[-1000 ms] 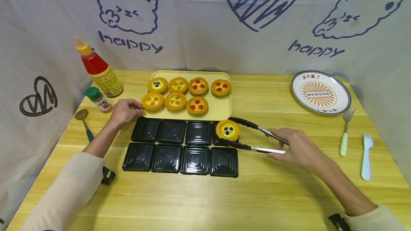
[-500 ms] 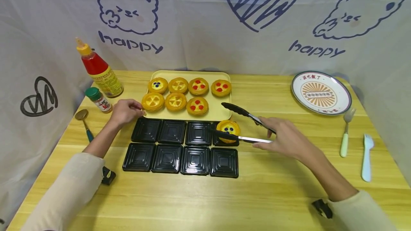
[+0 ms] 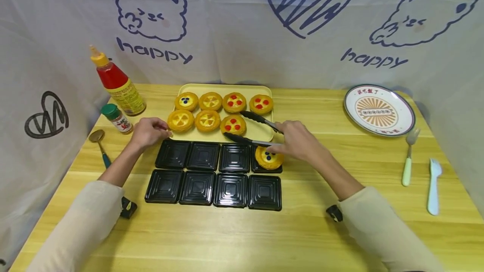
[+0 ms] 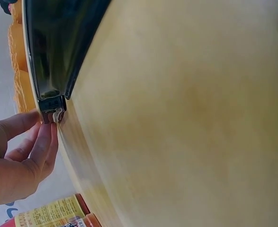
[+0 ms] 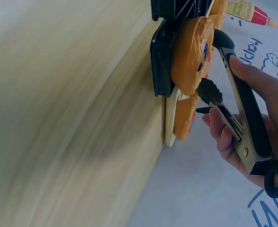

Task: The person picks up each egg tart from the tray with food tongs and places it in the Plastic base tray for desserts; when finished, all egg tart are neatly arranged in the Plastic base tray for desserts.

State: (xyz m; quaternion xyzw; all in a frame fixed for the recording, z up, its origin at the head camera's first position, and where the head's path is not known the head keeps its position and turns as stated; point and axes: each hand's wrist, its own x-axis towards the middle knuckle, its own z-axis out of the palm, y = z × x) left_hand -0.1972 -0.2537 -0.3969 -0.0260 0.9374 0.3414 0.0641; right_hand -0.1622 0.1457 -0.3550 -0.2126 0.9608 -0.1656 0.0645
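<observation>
My right hand (image 3: 298, 139) grips black-tipped metal tongs (image 5: 246, 106), spread apart above the front right of a pale yellow tray (image 3: 247, 89). Their tips hover around a tart with red dots (image 3: 232, 126); contact cannot be told. Several more tarts sit in two rows on the tray, topped with blue dots, red dots or yellow wedges. One blue-dotted tart (image 3: 273, 161) rests in the back right compartment of a black sectioned box (image 3: 198, 187), partly behind my right hand. With thumb and fingertips, my left hand (image 3: 146, 132) pinches the tray's front left corner, beside the box.
At the left stand a sauce bottle (image 3: 122, 89) and a green-capped spice jar (image 3: 117, 119), with a spoon (image 3: 101, 146) nearby. On the right lie a round plate (image 3: 406, 116), a fork (image 3: 407, 165) and a pale blue utensil (image 3: 433, 188). Cloth walls enclose the table.
The tongs let go of the blue-dotted tart, leaving it in the back right compartment. My right hand carried the spread tongs left and back over the tray. My left hand stayed put.
</observation>
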